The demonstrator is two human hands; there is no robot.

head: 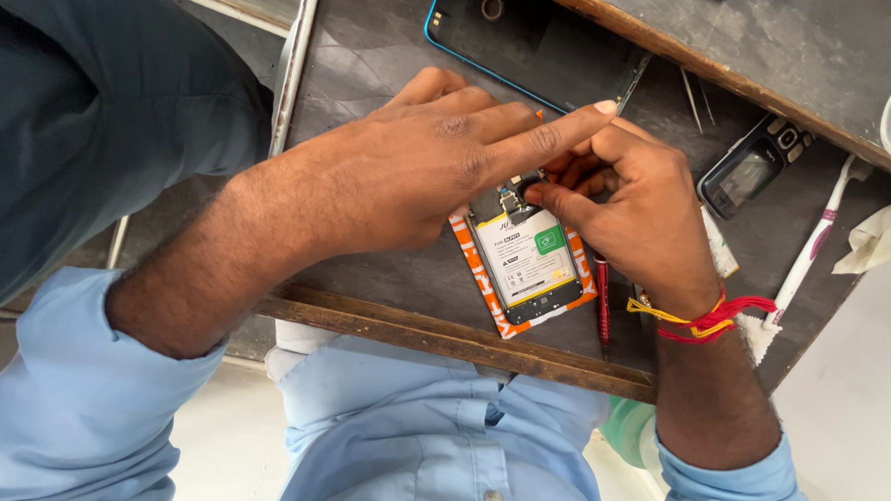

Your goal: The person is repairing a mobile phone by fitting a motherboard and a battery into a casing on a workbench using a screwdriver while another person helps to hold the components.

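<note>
Item in hand: an opened smartphone (527,269), back cover off, lying face down on the dark worktop (384,278) close to its wooden front edge, its white-labelled battery (525,259) exposed inside an orange-and-white frame. My left hand (409,174) rests flat over the phone's upper left, fingers extended and loose, index finger stretched across toward the right hand, gripping nothing that I can see. My right hand (633,204) is curled, thumb and fingertips pinched at the connector area at the phone's top end; whether a small part sits in the pinch I cannot tell. Step, as I judge it: work on the top connector beside the battery. Next move calls for a steady left-hand brace and fine fingertip pressure. Nearby: red-handled screwdriver (600,307) just beside the phone, toothbrush (811,246), small keypad phone (755,166), blue-edged phone (535,39), well apart.
</note>
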